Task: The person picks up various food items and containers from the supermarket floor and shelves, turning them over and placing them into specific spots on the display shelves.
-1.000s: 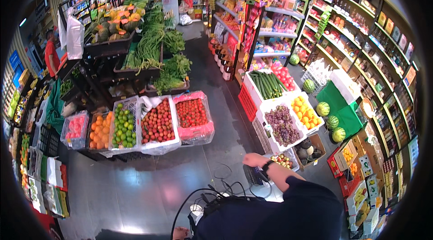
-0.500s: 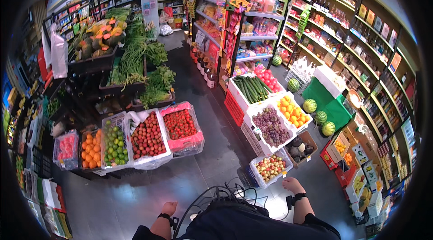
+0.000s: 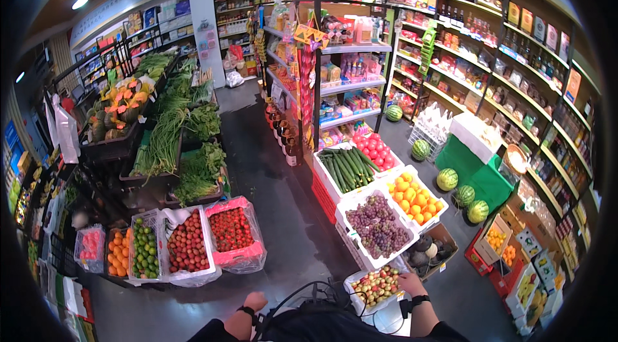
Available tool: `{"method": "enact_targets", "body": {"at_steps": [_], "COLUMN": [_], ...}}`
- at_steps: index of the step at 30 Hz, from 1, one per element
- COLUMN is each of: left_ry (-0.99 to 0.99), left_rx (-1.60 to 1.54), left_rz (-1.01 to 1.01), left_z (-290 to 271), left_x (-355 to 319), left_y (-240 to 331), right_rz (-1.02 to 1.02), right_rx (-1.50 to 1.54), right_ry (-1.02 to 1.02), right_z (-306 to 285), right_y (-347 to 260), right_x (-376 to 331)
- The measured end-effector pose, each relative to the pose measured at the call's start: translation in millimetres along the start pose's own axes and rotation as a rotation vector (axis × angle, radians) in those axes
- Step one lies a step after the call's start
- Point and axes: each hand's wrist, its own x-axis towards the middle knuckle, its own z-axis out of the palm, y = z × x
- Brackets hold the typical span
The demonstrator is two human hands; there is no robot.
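So, from the head view, the left hand point(image 3: 256, 301) is near and to the left, over the dark floor point(image 3: 161, 303). Its fingers bend in a bit. Nothing shows in it, but I cannot tell what is in the palm. The right hand point(image 3: 411, 284) is near and to the right, at the right edge of a white basket point(image 3: 348, 288) full of small red and yellow fruit point(image 3: 376, 284). I cannot tell if its fingers touch the fruit or hold the rim. The two hands are well apart, each with a black band point(image 3: 420, 300) at the wrist.

The basket sits low and near. Just to its far side are purple grapes point(image 3: 380, 227) in a white box. Farther off and to the right are oranges point(image 3: 412, 197). A brown box point(image 3: 441, 266) with dark round things is just to the right of the basket. Black wires point(image 3: 314, 283) loop between the hands.

To do this bit well, I think the right hand should go slow and soft, as small fruit may bruise or roll. Coming from above with loose, bent fingers seems best, with the band clear of the rim. The wires could snag on the basket, so they should stay back.
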Motion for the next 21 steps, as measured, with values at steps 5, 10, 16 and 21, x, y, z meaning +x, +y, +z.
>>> {"method": "enact_targets", "body": {"at_steps": [5,10,16,21], "left_ry": [0.188,0.144,0.087,0.006], "left_rx": [-0.313,-0.367,-0.489,-0.522], "left_rz": [0.140,0.141,0.100,0.076], "left_z": [-74.5,-108.4,-155.2,-225.1], "left_x": [86.1,191.0,351.5,447.0], "left_y": [107.1,120.2,115.5,78.8], "right_rz": [0.012,0.006,-0.021,-0.061], "right_rx": [0.168,0.235,0.180,0.018], "right_ry": [-0.057,-0.175,-0.020,-0.094], "right_z": [-36.7,-46.2,-31.7,-62.6], "right_y": [-71.7,-158.1,-138.9,-296.1], "right_x": [60.4,125.3,258.0,318.9]}}
